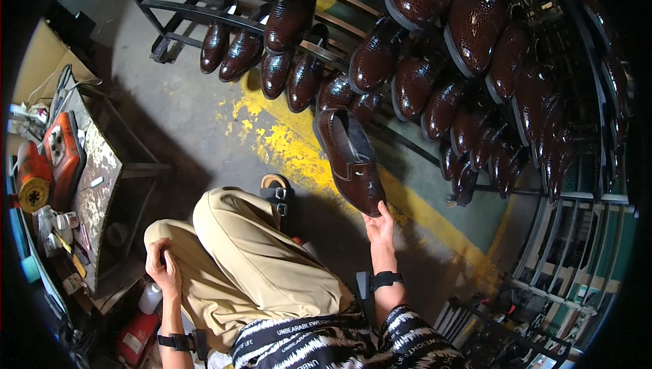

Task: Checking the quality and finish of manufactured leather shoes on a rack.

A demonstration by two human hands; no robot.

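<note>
My right hand (380,230) grips a glossy dark brown, scale-textured shoe (348,158) by its toe, thumb on the upper and fingers underneath. The shoe's opening faces up and its heel points away toward the rack. A small light spot shows on its strap. On my left knee rests my left hand (163,267), fingers curled in, with nothing visible in it. Similar brown shoes (411,87) stand in rows on a dark metal rack (326,57) just beyond the held shoe.
A worn bench (102,192) at the left carries an orange power tool (62,145), small bottles (66,221) and hand tools. Below it lies a red container (136,335). Another metal rack (567,247) stands at the right. Yellow paint (292,145) marks the floor.
</note>
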